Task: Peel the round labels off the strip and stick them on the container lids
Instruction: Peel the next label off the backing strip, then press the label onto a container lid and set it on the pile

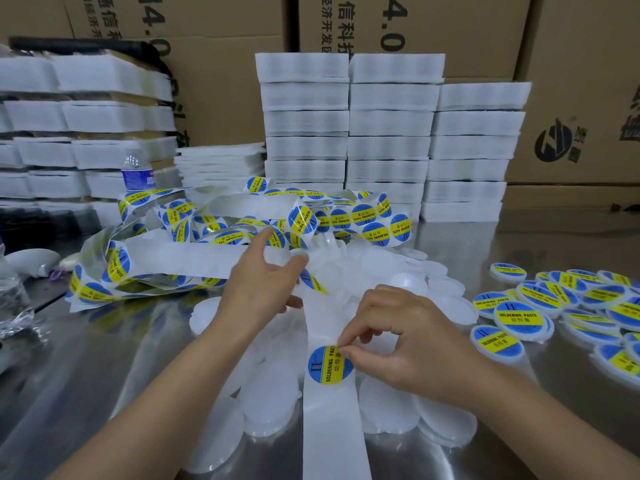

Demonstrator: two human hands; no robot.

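Observation:
A white backing strip (330, 427) runs from the bottom edge up the middle to a tangled pile of strip (214, 226) with blue-and-yellow round labels. One round label (325, 367) sits on the strip at centre. My right hand (398, 344) pinches the label's upper right edge between thumb and forefinger. My left hand (263, 289) grips the strip higher up, thumb on top and index finger extended. Plain white lids (266, 403) lie scattered under and beside the strip. Labelled lids (519, 317) are heaped at the right.
The work surface is shiny metal (86, 393). Stacks of white foam trays (391, 133) stand behind the pile, more stacks (69, 126) at the far left, cardboard boxes behind them. A water bottle (136, 171) stands at the left. Crumpled clear plastic (14, 299) lies at the left edge.

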